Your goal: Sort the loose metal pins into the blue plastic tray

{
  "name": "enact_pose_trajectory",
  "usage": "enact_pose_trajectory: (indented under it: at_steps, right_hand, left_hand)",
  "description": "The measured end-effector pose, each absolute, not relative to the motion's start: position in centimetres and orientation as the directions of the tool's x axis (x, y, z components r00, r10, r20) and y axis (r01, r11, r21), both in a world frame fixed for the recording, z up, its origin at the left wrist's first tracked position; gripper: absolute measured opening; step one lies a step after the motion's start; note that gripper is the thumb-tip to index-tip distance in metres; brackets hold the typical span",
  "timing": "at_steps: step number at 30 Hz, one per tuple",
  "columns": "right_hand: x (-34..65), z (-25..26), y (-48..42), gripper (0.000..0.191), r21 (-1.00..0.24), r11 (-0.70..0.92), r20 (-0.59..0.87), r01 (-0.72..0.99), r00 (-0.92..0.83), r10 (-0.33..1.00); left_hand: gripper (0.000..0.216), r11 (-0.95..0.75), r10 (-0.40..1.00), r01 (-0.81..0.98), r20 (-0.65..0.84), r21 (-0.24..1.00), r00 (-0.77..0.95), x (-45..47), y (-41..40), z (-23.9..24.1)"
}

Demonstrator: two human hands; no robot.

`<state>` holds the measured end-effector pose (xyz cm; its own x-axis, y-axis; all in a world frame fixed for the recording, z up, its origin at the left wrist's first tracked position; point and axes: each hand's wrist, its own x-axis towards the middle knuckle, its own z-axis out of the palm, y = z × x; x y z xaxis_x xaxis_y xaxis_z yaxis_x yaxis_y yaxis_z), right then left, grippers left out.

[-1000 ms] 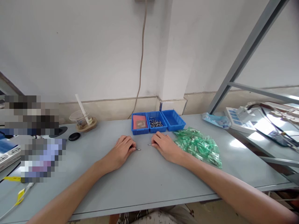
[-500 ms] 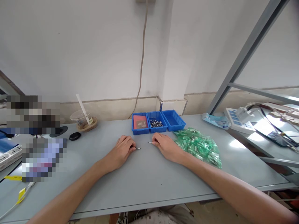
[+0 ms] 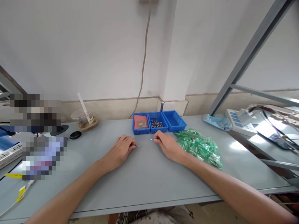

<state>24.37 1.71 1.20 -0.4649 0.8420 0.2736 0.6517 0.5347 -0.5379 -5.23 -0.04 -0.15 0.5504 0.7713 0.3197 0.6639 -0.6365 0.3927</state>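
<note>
My left hand (image 3: 123, 150) rests low over the grey table with its fingers pinched on a small slim metal piece (image 3: 138, 146), whose end sticks out to the right. Facing it across a short gap, my right hand (image 3: 167, 145) pinches a thin metal pin (image 3: 151, 139) that points left. The two pieces are apart. Behind the hands stand three blue bins: the left bin (image 3: 141, 132) holds a reddish packet (image 3: 138, 118) and small pale pieces, the middle bin (image 3: 159, 129) holds many loose metal pins (image 3: 157, 123), and the right bin (image 3: 174, 120) shows its bare bottom.
A green plastic bag (image 3: 199, 146) of small parts lies beside my right forearm. At the left are a cup with a straw (image 3: 82, 115), a black round object (image 3: 75, 135) and a power strip (image 3: 10, 153). A light-blue packet (image 3: 217, 122) lies near the metal frame (image 3: 247, 62).
My right hand has shifted slightly up and right, so the gap between the hands is a little wider. Both hands keep their pinch. The view has moved slightly.
</note>
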Motion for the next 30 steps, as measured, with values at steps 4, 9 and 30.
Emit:
enact_pose_trajectory:
  at_steps: [4,9,30]
  right_hand:
    - [24.4,1.2,1.7,0.015,-0.54,0.527,0.269,0.656,-0.459,0.847]
    - [24.4,1.2,1.7,0.015,-0.548,0.528,0.275,0.649,-0.456,0.846]
    - [24.3,2.3,1.1,0.018,-0.645,0.44,0.242,0.624,-0.38,0.893]
  left_hand:
    - [0.018,-0.63,0.777,0.667,0.325,0.398,0.539,-5.0,0.0,0.2]
    - [0.019,-0.648,0.762,0.651,0.348,0.397,0.546,-5.0,0.1,0.5]
    - [0.029,-0.655,0.753,0.678,0.362,0.333,0.55,-4.9,0.0,0.9]
